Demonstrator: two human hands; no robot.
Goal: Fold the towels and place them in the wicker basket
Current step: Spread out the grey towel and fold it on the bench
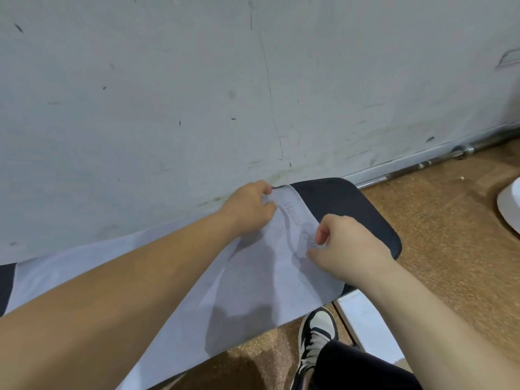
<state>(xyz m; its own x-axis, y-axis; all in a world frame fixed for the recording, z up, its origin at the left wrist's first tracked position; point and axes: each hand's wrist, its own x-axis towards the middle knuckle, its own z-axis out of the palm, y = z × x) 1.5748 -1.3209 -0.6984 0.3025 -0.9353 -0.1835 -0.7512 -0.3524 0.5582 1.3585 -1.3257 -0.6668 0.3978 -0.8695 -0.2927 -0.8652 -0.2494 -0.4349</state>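
Note:
A long pale grey towel [253,291] with printed lettering lies spread along a dark padded bench [346,209] against the wall. My left hand [250,209] pinches the towel's far corner by the wall. My right hand [346,246] pinches the near corner of the same end, fingers curled on the cloth. The towel's other end runs off to the lower left under my left forearm. No wicker basket is in view.
A scuffed white wall [197,94] stands right behind the bench. A metal barbell [439,161] lies along the wall base on the brown floor [439,235]. A white object [509,204] sits at the right edge. My sneaker [318,336] is below the bench.

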